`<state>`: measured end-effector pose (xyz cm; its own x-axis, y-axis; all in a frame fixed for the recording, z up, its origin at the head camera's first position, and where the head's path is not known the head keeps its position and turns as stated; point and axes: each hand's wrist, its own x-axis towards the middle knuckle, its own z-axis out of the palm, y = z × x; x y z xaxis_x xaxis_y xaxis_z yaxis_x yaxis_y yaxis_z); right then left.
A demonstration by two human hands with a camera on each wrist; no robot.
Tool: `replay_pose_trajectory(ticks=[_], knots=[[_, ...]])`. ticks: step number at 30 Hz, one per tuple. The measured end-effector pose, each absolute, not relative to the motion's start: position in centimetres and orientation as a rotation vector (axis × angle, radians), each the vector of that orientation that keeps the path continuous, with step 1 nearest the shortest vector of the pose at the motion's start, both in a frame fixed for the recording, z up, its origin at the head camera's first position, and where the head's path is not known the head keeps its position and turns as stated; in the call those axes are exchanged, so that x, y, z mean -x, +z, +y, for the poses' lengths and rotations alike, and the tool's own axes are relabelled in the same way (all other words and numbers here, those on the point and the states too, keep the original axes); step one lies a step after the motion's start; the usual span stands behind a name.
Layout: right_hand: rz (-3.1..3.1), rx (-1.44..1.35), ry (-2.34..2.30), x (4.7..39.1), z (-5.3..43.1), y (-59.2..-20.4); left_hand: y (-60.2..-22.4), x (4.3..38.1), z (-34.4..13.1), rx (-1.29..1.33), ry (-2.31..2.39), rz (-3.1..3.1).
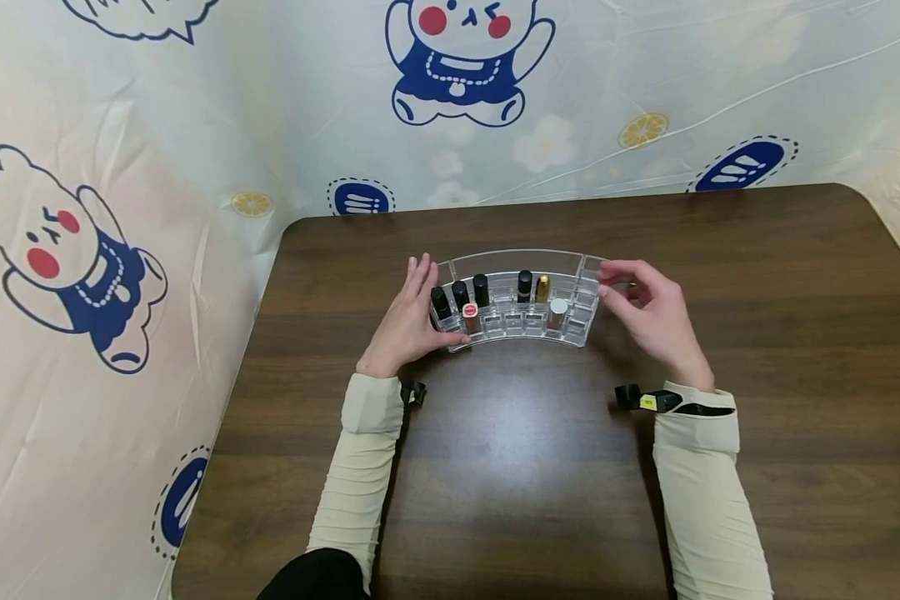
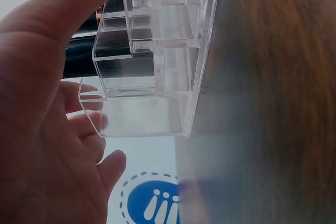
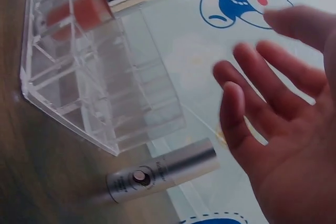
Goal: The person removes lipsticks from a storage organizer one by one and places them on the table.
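Observation:
A clear, curved, tiered lipstick organizer [image 1: 513, 326] sits on the brown table, holding several capped lipsticks. Black-capped ones [image 1: 481, 289] stand mostly at the left; a gold-capped tube [image 1: 543, 287] stands right of the middle. In the front row are a tube with a red-and-white top [image 1: 470, 312] and a pale-capped tube [image 1: 558, 308]. My left hand [image 1: 408, 323] holds the organizer's left end, its thumb across the front corner. By the right end is my right hand [image 1: 654, 312], fingers loosely bent and apart from the organizer in the right wrist view. A silver tube [image 3: 164, 171] stands nearby there.
The wooden table [image 1: 510, 500] has a rounded back-left corner and meets a pale printed curtain [image 1: 270, 100] behind and at the left. Each wrist wears a small black camera [image 1: 648, 400]. A dark round shape [image 1: 317, 575] shows at the bottom edge.

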<state>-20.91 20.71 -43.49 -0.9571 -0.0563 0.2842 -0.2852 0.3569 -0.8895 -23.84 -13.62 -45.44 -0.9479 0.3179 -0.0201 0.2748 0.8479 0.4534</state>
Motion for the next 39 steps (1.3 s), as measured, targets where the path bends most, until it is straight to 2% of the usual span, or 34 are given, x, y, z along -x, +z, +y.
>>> replay_pose_trajectory(ticks=[7,20,39], knots=[[-2.583,-0.451,1.605,20.9,19.9,-43.9,-45.5,23.9,-13.7,-0.469,0.699,2.926],[-2.709,-0.544,1.591,21.0,19.0,-44.6,-45.6,23.9,-13.6,-0.471,0.690,2.926],[-2.783,-0.524,1.475,21.0,18.2,-44.8,-45.5,23.9,-13.7,-0.482,0.693,2.929]])
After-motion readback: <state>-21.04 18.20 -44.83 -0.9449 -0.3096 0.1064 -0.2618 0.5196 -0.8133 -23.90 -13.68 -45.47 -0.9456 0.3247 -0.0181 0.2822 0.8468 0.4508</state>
